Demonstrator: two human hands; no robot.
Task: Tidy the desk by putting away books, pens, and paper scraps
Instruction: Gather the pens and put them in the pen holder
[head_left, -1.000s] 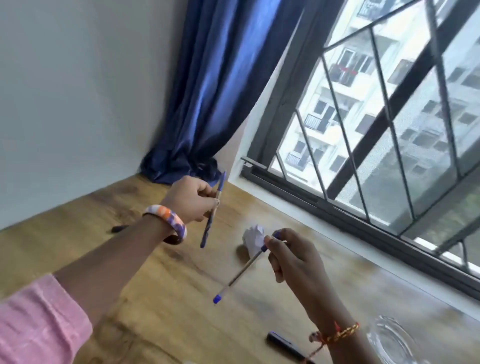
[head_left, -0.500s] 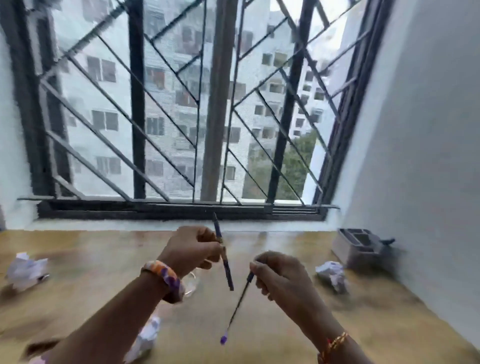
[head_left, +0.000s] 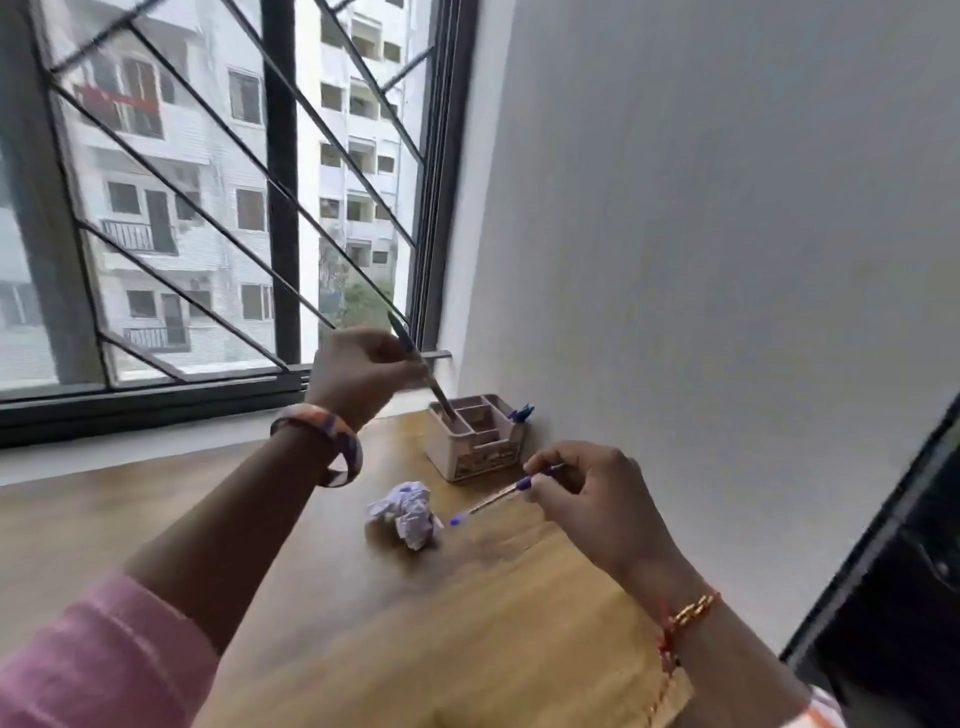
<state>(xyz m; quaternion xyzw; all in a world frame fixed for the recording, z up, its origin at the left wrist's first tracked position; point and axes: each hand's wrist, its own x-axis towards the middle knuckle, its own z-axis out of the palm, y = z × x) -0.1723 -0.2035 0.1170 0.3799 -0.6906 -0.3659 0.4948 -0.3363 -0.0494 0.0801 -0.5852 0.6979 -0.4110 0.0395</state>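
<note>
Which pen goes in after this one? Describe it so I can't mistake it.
Start at the pale desk organiser by the wall, then the crumpled paper ball before it. The right hand holds that pen low over the desk: purple cap, unlike the dark pen entering the organiser.

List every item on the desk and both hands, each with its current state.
Left hand: grips dark pen.
Dark pen: tilted, lower end in organizer.
Organizer: upright by wall.
Right hand: pinches blue pen.
Blue pen: held above desk, tip toward paper ball.
Paper ball: crumpled, lying on desk.
</note>
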